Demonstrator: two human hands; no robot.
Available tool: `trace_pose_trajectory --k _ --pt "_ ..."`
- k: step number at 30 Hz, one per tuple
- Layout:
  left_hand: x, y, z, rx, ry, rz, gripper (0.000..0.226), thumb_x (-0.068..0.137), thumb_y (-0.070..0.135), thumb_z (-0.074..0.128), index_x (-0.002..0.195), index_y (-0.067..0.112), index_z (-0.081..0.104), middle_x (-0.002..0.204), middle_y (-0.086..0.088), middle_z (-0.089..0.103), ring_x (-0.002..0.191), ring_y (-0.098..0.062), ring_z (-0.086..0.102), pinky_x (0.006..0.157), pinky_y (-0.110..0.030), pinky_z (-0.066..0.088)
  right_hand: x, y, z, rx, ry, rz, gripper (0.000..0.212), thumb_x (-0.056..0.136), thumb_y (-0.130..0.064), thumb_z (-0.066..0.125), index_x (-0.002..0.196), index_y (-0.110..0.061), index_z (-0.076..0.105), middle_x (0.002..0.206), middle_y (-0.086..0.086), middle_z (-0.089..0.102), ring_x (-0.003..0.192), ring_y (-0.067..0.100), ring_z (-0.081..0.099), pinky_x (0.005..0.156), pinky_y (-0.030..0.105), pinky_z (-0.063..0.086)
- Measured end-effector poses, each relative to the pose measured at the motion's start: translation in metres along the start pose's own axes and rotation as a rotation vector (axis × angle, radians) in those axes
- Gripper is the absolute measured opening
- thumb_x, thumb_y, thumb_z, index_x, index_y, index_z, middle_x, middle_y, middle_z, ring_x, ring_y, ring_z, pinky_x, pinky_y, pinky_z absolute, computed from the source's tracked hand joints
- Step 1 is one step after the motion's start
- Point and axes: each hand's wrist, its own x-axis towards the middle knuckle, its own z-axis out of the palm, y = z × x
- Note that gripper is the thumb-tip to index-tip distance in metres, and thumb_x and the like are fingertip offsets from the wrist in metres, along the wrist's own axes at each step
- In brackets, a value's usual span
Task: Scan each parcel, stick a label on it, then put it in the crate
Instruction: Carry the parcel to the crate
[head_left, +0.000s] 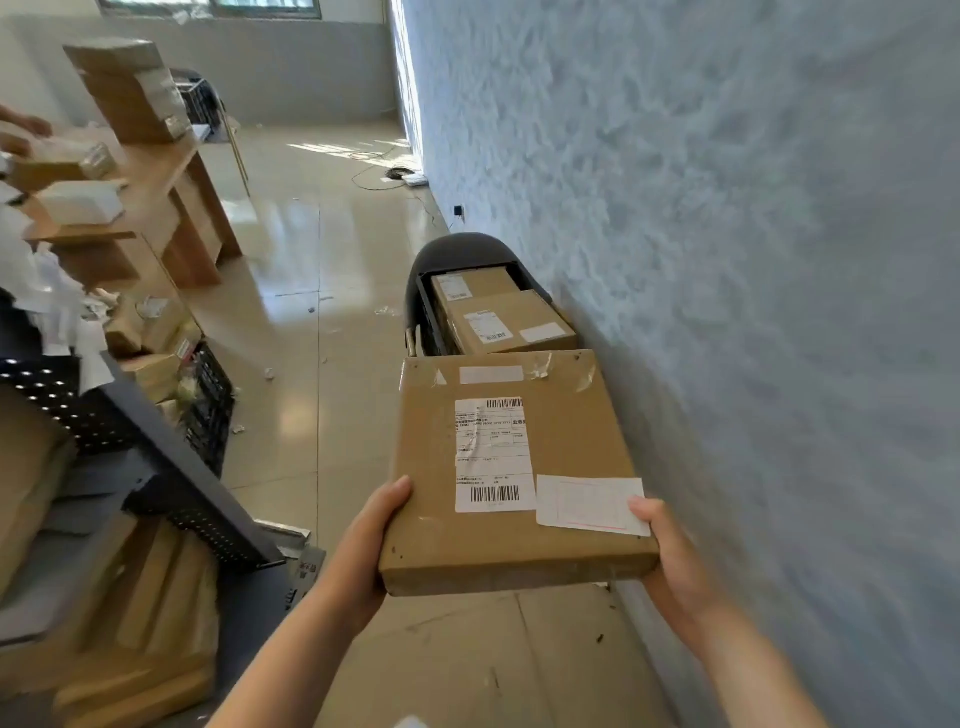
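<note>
I hold a flat brown cardboard parcel (511, 467) in the air with both hands. My left hand (371, 540) grips its near left edge, thumb on top. My right hand (670, 551) grips the near right corner, thumb on a white sticker (589, 503). A printed shipping label (493, 454) with barcodes lies on the parcel's top. Just beyond the parcel, a black crate (431, 317) sits on a dark chair (467, 249) against the wall and holds two labelled brown parcels (511, 322).
A textured grey wall (727, 260) runs along the right. At the left stand a wooden table (171, 171) with stacked boxes, a black perforated rack (171, 493), more cartons and paper scraps. Another person's hand (21, 124) shows at far left. Tiled floor (311, 234) lies between.
</note>
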Motion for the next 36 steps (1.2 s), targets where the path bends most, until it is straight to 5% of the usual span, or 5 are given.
trace_pose_trajectory --k 14,21,24,33,36 --pt "0.266 0.153 0.000 0.022 0.035 -0.065 0.044 0.096 0.047 0.048 0.123 0.017 0.065 0.110 -0.006 0.076 0.090 -0.020 0.072 0.081 -0.037 0.052 0.299 -0.101 0.048 -0.075 -0.045 0.034 0.052 0.088 -0.046 0.056 0.130 -0.016 0.059 0.119 0.005 0.072 0.114 0.023 0.066 0.106 0.047 0.045" --pt "0.398 0.215 0.017 0.059 0.060 -0.094 0.042 0.098 0.043 0.045 0.123 0.014 0.064 0.104 -0.009 0.076 0.081 -0.020 0.073 0.072 -0.035 0.053 0.435 -0.145 0.047 -0.068 -0.057 0.056 0.038 0.101 -0.033 0.042 0.128 -0.015 0.060 0.118 0.006 0.073 0.110 0.021 0.068 0.098 0.042 0.050" --pt "0.458 0.236 0.030 0.088 0.083 -0.092 0.037 0.101 0.039 0.042 0.118 0.015 0.063 0.098 -0.007 0.078 0.077 -0.018 0.074 0.067 -0.031 0.053 0.511 -0.163 0.037 -0.097 -0.080 0.070 0.038 0.103 -0.031 0.040 0.130 -0.015 0.059 0.120 0.010 0.071 0.113 0.026 0.067 0.103 0.049 0.048" --pt "0.622 0.266 0.057 0.057 0.306 -0.121 0.032 0.099 0.039 0.047 0.120 0.018 0.059 0.110 -0.008 0.072 0.100 -0.025 0.068 0.087 -0.037 0.053 0.728 -0.198 0.030 -0.273 -0.153 0.143 0.031 0.097 -0.027 0.050 0.123 -0.021 0.065 0.122 0.006 0.069 0.114 0.023 0.064 0.101 0.041 0.050" --pt "0.662 0.271 0.065 0.056 0.383 -0.104 0.021 0.101 0.033 0.044 0.108 0.020 0.059 0.100 -0.007 0.070 0.087 -0.022 0.066 0.073 -0.033 0.052 0.776 -0.195 0.035 -0.342 -0.173 0.183 0.028 0.098 -0.024 0.046 0.119 -0.027 0.065 0.118 0.002 0.070 0.112 0.020 0.062 0.102 0.041 0.050"
